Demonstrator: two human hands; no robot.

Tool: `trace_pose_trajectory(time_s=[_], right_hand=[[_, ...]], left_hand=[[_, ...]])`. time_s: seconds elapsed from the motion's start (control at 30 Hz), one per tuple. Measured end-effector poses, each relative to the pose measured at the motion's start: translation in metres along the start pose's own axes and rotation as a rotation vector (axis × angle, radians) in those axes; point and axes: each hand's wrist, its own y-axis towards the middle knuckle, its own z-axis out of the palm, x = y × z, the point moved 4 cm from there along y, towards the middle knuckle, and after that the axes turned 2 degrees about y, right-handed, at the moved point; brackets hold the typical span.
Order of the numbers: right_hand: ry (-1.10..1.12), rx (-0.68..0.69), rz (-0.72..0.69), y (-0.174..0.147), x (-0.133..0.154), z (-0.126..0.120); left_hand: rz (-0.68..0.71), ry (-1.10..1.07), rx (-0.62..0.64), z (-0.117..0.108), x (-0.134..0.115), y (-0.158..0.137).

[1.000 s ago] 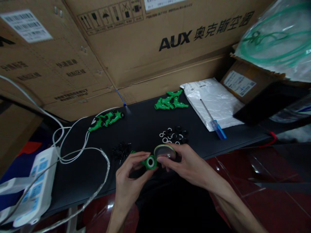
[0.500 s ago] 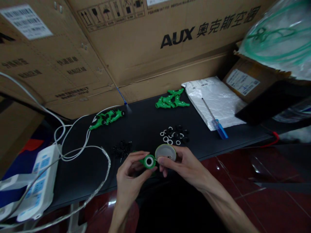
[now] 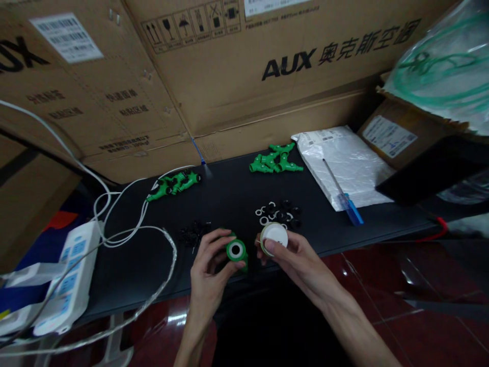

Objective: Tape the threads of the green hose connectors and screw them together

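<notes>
My left hand [image 3: 213, 262] is closed around a green plastic pipe fitting [image 3: 244, 262]. The fitting's round end faces up, with a pale ring around its dark hole. To the right, my right hand [image 3: 284, 252] grips a round white disc-shaped item [image 3: 278, 234] with a yellowish rim, the thumb pressed on its white face. I cannot make out its exact kind. A small gap separates it from the fitting. Loose white and black rings [image 3: 264, 220] lie just behind my right hand. A heap of small black parts [image 3: 194, 233] is near my left fingers.
Green fittings lie in two groups, one at the back [image 3: 273, 160] and one at left [image 3: 175, 183]. A blue-handled screwdriver [image 3: 350, 209] rests on a white plastic mailer [image 3: 344, 153]. White cables and a power strip [image 3: 71, 275] occupy the left. Large cartons [image 3: 237, 86] stand behind.
My right hand has drawn the round item slightly right, away from the fitting, and tilted it so its white face shows more. The left hand still holds the fitting. The camera view has shifted a little.
</notes>
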Motion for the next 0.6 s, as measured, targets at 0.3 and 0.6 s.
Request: trace_pose_trajectory(time_s=[0.3, 0.6], right_hand=[[0.139, 0.087, 0.097, -0.008, -0.025, 0.012], [-0.293, -0.040, -0.076, -0.011, 0.014, 0.009]], left_hand=[[0.099, 0.135, -0.031, 0.006, -0.001, 0.002], [0.268, 0.404, 0.076, -0.001, -0.015, 0.007]])
